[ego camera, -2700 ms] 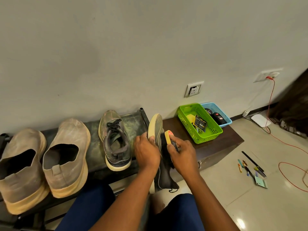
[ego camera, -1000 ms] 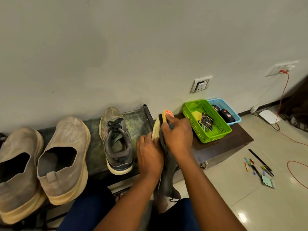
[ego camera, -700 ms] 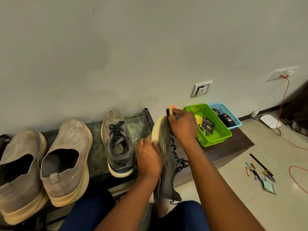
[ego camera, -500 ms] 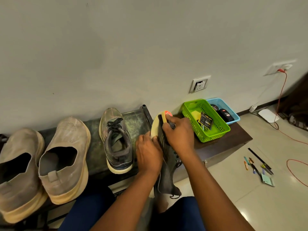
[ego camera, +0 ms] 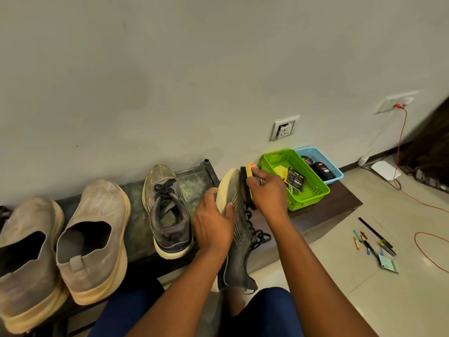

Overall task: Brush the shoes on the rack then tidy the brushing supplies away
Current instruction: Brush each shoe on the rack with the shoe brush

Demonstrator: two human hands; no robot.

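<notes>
A grey laced sneaker (ego camera: 239,249) is turned on its side, toe away from me, above the rack's right end. My left hand (ego camera: 211,226) grips it around the cream sole. My right hand (ego camera: 268,194) holds a yellow-backed shoe brush (ego camera: 247,175) with dark bristles pressed against the sneaker's toe. Its matching sneaker (ego camera: 167,210) stands upright on the dark rack (ego camera: 138,222). Two beige slip-on shoes (ego camera: 94,239) (ego camera: 24,259) stand at the rack's left.
A green basket (ego camera: 311,198) holding a yellow sponge and a black card sits on a brown bench (ego camera: 340,203), with a blue basket (ego camera: 332,166) of polish tins behind. Pens and a notepad (ego camera: 375,244) lie on the tiled floor. An orange cable (ego camera: 422,239) loops at right.
My right hand has stroked the brush back and forth along the sneaker's upper, from mid-shoe up to the toe. My left hand has kept its hold on the sole.
</notes>
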